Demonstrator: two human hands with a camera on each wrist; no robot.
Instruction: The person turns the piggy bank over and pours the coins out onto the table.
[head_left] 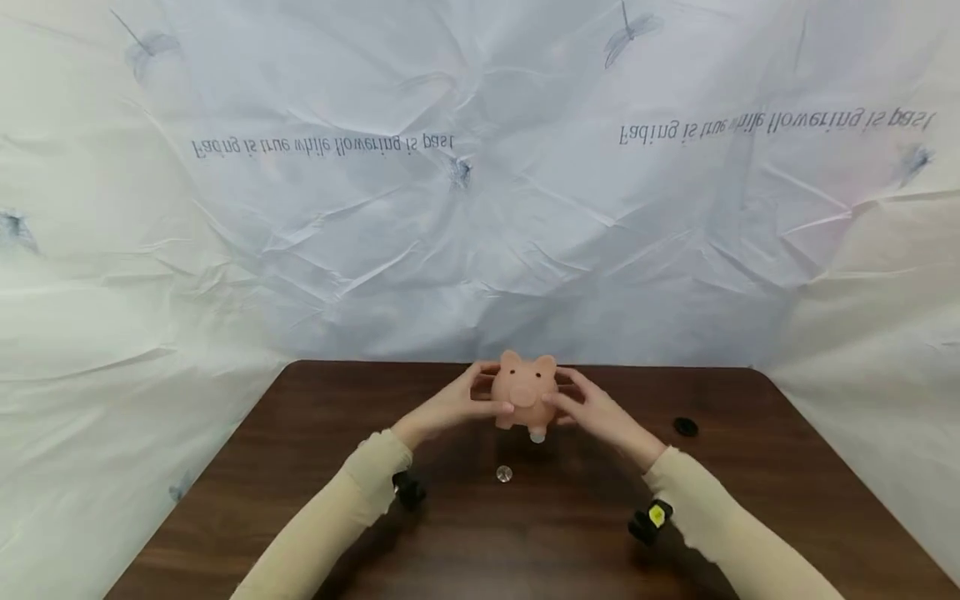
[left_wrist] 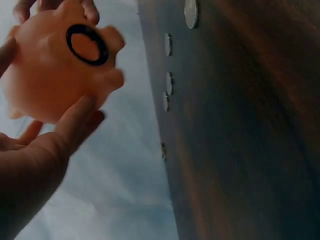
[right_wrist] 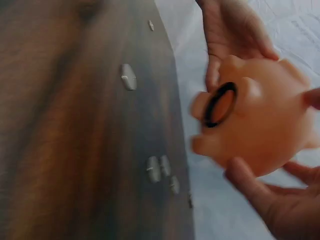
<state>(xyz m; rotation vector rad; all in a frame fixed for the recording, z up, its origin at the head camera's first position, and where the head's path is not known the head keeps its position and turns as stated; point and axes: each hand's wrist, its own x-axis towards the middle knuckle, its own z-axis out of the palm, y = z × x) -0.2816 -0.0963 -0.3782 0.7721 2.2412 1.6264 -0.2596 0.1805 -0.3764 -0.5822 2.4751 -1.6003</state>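
Observation:
A pink piggy bank [head_left: 524,392] is held up over the table between both hands, its snout facing the head camera. My left hand [head_left: 459,398] grips it from the left, thumb in front and fingers behind. From the other side my right hand [head_left: 594,410] holds it the same way. Both wrist views show its underside lifted off the table, with a black-rimmed round opening [left_wrist: 87,45] between the feet. Below lies one silver coin [head_left: 504,473], and another coin [head_left: 537,436] shows by a foot of the pig.
A small black round piece [head_left: 686,427] lies on the dark wooden table [head_left: 510,542], right of the right hand. Several coins are spread over the tabletop in the wrist views, including a large coin [right_wrist: 128,77]. Pale printed sheeting [head_left: 480,250] hangs behind the table's far edge.

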